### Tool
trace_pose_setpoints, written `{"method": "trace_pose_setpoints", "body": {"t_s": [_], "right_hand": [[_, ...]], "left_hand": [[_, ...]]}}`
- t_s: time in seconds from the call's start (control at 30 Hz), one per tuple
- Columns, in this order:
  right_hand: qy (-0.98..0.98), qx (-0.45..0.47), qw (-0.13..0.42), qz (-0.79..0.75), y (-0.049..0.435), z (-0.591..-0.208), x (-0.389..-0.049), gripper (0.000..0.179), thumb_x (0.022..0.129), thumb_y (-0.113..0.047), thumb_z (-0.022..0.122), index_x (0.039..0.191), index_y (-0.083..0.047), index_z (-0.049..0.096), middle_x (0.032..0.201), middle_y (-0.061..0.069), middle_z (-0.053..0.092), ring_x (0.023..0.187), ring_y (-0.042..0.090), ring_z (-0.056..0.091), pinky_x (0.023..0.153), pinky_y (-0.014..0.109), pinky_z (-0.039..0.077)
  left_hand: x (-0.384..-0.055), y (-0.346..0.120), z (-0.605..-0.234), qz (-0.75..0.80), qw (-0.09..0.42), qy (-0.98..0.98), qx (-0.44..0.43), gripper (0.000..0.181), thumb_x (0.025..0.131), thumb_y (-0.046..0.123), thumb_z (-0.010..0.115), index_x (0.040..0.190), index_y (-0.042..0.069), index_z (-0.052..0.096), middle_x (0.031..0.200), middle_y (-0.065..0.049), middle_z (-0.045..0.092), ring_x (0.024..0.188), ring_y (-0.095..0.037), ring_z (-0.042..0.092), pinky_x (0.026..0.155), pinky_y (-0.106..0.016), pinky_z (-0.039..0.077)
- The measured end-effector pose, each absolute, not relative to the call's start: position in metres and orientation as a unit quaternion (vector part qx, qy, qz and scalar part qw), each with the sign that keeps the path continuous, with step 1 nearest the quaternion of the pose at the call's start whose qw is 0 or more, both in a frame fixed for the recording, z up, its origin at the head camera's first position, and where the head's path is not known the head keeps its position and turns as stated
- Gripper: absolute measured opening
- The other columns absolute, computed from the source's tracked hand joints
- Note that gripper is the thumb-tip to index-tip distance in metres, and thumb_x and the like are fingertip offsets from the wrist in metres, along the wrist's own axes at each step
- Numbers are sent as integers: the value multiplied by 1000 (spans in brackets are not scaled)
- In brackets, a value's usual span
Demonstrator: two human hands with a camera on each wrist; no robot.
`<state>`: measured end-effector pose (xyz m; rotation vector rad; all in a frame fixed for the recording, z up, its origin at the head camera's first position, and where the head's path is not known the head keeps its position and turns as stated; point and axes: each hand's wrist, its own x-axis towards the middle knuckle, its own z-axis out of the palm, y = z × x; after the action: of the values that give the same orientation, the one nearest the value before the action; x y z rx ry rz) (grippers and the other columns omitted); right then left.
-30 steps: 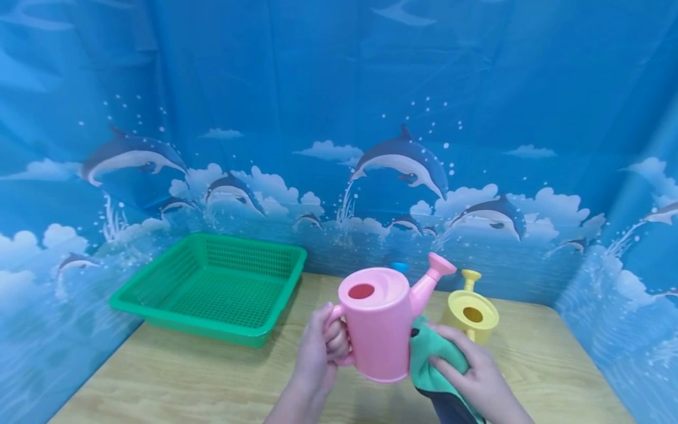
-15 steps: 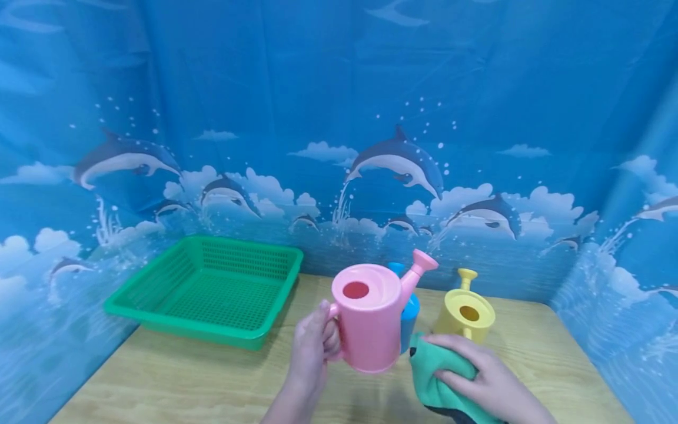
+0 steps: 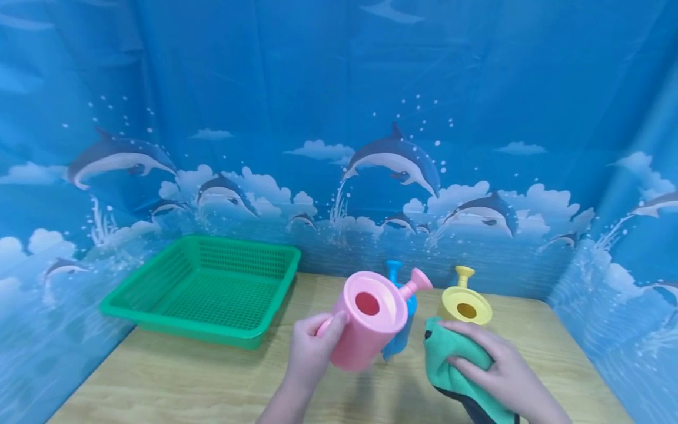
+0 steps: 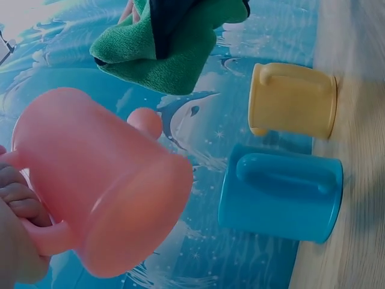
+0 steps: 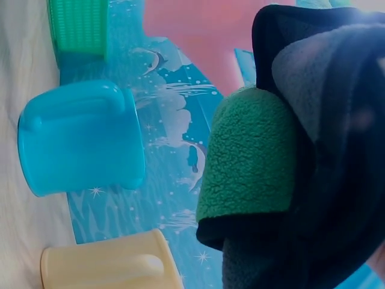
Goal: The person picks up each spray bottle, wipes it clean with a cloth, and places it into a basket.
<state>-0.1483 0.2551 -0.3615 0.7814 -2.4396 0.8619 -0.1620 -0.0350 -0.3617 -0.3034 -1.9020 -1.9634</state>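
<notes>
A pink watering can [image 3: 365, 335] is held up off the table by its handle, with the fingers of my left hand [image 3: 313, 347] curled round it. Its top tips toward me, showing the round filling hole, and its spout points right. In the left wrist view the can's base [image 4: 141, 217] shows. My right hand [image 3: 498, 365] grips a bunched green cloth [image 3: 455, 359] with dark edging, apart from the can. Behind the pink can stands a blue watering can [image 3: 401, 338], partly hidden. Beyond the cloth is a yellow watering can [image 3: 466, 305], its lower part covered.
A green plastic basket [image 3: 288, 288] with slotted walls sits at the back left of the wooden table [image 3: 212, 383]. A blue dolphin-print curtain [image 3: 296, 88] hangs round the table's back and sides.
The pink can has come away from the cloth and its top now tilts toward me. The right hand with the cloth has moved to the right. More of the blue can shows.
</notes>
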Motion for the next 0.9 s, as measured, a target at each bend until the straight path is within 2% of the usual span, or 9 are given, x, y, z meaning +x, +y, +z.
{"method": "trace_pose_setpoints", "body": {"t_s": [0.13,0.23,0.37,0.47,0.63,0.9], "right_hand": [[-887,267,219,307,257,-361,-148,58,77,-5,78,129,-22,59,120,-20,61,98,-6,58,72,23,51],[-890,257,222,303,257,-361,-147,58,77,-6,79,129,-23,60,118,-19,62,98,-6,58,72,23,51],[-889,253,231,304,258,-362,-147,59,76,-5,79,129,-22,59,117,-19,62,97,-6,58,71,23,51],[-886,254,243,303,258,-362,-148,60,75,-4,80,129,-21,60,116,-18,62,96,-6,58,72,21,51],[-883,251,260,298,258,-362,-148,61,72,-2,81,127,-21,61,114,-18,63,96,-6,57,72,19,50],[-879,253,277,295,261,-362,-148,63,71,-1,81,127,-20,61,116,-20,61,96,-6,57,72,16,48]], "left_hand": [[-164,-35,-367,-649,269,-693,-159,41,80,4,69,49,4,42,43,0,34,48,5,31,41,-14,30],[-169,-36,-372,-594,352,-687,-226,44,78,3,70,48,8,38,41,-4,34,50,8,28,41,-10,26],[-178,-38,-377,-502,445,-679,-298,50,86,17,67,49,12,35,41,1,32,50,6,25,43,-7,22],[-182,-38,-378,-433,498,-678,-325,54,95,29,58,48,15,34,41,4,32,46,3,25,44,-5,20],[-186,-37,-379,-356,547,-674,-346,55,97,33,51,48,17,34,40,8,32,41,1,26,45,-4,19],[-186,-36,-368,-289,607,-612,-417,48,93,24,52,50,20,32,42,12,29,38,2,24,47,-4,16]]}}
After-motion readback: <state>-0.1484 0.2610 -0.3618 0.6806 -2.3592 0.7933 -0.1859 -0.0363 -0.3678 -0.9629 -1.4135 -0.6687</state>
